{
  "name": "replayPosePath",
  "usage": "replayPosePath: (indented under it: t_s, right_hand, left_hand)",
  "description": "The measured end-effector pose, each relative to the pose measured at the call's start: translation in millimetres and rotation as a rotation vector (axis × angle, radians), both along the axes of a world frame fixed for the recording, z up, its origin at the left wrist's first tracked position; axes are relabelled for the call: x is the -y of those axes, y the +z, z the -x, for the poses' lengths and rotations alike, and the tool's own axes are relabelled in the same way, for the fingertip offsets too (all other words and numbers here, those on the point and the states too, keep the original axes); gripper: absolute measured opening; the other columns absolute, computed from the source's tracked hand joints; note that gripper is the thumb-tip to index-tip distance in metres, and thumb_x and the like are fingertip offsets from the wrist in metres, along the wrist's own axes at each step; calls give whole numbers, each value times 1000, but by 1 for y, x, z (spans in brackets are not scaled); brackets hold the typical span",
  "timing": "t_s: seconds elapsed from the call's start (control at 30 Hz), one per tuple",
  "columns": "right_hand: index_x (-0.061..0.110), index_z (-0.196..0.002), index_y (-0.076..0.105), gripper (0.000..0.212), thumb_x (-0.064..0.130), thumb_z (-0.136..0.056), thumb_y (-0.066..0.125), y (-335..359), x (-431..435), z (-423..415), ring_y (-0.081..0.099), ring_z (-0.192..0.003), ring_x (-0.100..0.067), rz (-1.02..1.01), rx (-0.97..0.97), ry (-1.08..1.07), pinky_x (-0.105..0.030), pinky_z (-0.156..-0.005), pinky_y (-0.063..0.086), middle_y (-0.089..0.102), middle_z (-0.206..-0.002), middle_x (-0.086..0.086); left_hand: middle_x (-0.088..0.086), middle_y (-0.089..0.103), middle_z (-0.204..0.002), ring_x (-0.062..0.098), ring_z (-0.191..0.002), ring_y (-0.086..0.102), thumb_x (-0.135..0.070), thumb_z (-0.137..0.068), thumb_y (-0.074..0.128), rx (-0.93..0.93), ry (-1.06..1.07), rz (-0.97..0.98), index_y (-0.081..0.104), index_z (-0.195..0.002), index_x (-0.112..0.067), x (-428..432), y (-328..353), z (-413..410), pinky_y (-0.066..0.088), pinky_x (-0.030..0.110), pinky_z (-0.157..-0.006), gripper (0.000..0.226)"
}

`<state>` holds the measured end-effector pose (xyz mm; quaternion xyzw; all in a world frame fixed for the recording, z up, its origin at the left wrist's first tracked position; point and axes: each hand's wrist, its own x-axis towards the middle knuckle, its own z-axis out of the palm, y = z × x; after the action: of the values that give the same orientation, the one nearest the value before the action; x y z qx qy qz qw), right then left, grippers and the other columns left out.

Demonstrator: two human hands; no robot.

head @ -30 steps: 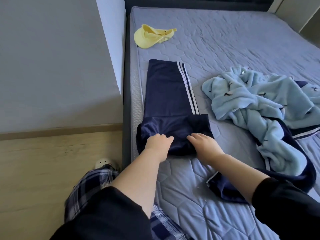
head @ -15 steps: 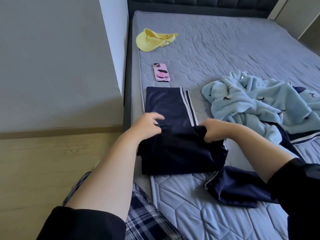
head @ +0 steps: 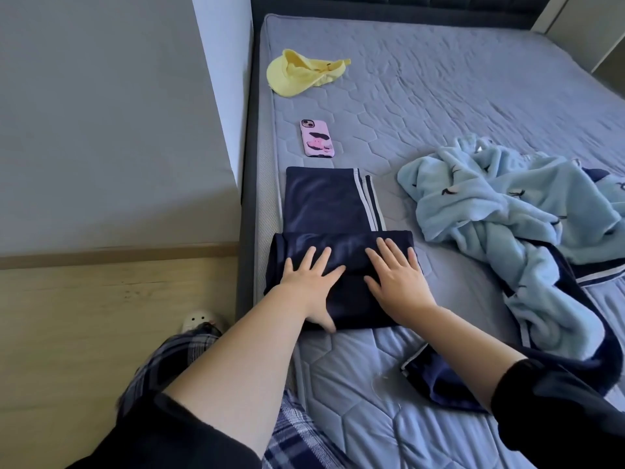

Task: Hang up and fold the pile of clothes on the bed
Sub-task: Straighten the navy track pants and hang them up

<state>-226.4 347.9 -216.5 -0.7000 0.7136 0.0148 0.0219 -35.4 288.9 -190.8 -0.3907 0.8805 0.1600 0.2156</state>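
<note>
trousers (head: pixel 324 204) (folded, seemingly) beneath left hand (head: pixel 309 286), right hand (head: pixel 395 279)

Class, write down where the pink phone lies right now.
Head view: the pink phone lies on the mattress near its left edge, between the yellow cap beyond it and the navy trousers in front.

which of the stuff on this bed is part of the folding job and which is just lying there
Job:
navy white-striped trousers, pressed flat by left hand and right hand
crumpled light blue fleece garment
navy white-trimmed garment under it

Lying about:
pink-cased phone
yellow fabric cap, likely
</note>
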Motion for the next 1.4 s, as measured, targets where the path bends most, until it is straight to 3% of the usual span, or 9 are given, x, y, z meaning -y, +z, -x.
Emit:
replayPosePath:
  t_s: [0.2,0.4,0.5,0.67,0.8,1.1,1.2,1.3,1.4]
  right_hand:
    - [10,-131,57,94,64,-56,73,8,-32,-3,42,-135,-32,-5,-255,358,-61,-105,31,46,-144,-15]
    - [5,-119,65,75,15,-48,87,3,-36,-16,58,-118,-31,53,-343,251,-60,-89,48,59,-128,-21]
    - [7,-120,56,50,4,-71,68,13,-19,-21,58,-114,-30,-45,-212,202,-41,-85,51,60,-122,-14]
    - [17,-106,45,37,4,-73,53,41,8,-11,60,-83,-34,-201,24,98,-32,-59,34,62,-89,-7]
    - [25,-84,55,29,4,-64,53,78,16,4,54,-74,-17,-523,206,165,-27,-61,39,55,-75,8]
    - [32,-74,67,32,13,-47,64,125,38,25,63,-61,-7,-816,395,87,-31,-62,53,67,-64,13]
    - [30,-72,66,26,13,-52,66,127,61,23,66,-71,-18,-703,366,47,-37,-65,56,67,-69,6]
    - [16,-93,66,24,4,-74,58,107,80,19,62,-89,-26,-219,346,-50,-31,-75,49,64,-85,-2]
    - [7,-115,59,33,6,-83,54,76,74,8,54,-108,-30,169,366,-129,-35,-91,41,61,-113,-10]
  left_hand:
    - [4,-32,-154,31,-141,-28,-51,-73,68,95,1,116,-15,-149,-35,-10,-16,1,-2,62,-112,114]
    - [5,-31,-155,32,-142,-27,-46,-76,67,138,-33,180,-15,-150,-31,-16,-10,3,0,62,-112,111]
    - [7,-25,-156,36,-144,-19,-28,-79,71,193,-51,170,-6,-152,-27,-22,-5,7,26,55,-109,106]
    - [10,54,-131,35,-114,55,-5,-81,56,-70,42,166,58,-119,-19,-9,20,4,46,35,-79,40]
    - [0,61,-68,21,-68,56,-6,-68,60,-363,302,-433,61,-67,-18,14,41,-23,39,25,-57,13]
    - [16,64,-98,26,-84,61,1,-64,55,-724,482,-1017,62,-107,-2,29,59,-34,49,33,-77,43]
    - [10,68,-109,22,-93,63,5,-79,57,-875,681,-775,67,-103,-19,44,56,-35,51,33,-87,36]
    - [-5,67,-107,18,-95,63,-8,-80,59,-961,966,-91,63,-116,-25,55,48,-35,50,27,-69,40]
    - [1,61,-123,22,-115,54,-11,-82,55,-907,769,292,58,-127,-18,53,35,-29,43,31,-93,45]
